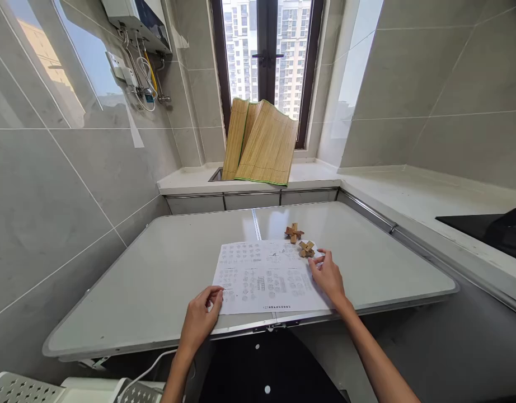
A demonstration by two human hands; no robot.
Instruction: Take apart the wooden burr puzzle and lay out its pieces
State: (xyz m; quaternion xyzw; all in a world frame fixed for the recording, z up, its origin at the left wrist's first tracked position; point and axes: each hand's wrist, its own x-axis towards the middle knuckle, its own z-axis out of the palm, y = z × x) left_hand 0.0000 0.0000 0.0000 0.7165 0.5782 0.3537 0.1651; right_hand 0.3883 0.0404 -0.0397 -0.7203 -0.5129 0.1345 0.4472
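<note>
Printed sheet: flat on your worktop
Wooden crosses: 2, at its far right corner
Left hand: your fingers narrow at its left edge, grip unclear
Right hand: your fingers slightly parted, beside the nearer cross

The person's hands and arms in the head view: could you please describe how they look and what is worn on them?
The left hand and right hand are ungloved, with no ring visible. Slender forearms show no sleeve, watch or bracelet within the picture, and no clear markings. Nail details are too small to tell.
</note>
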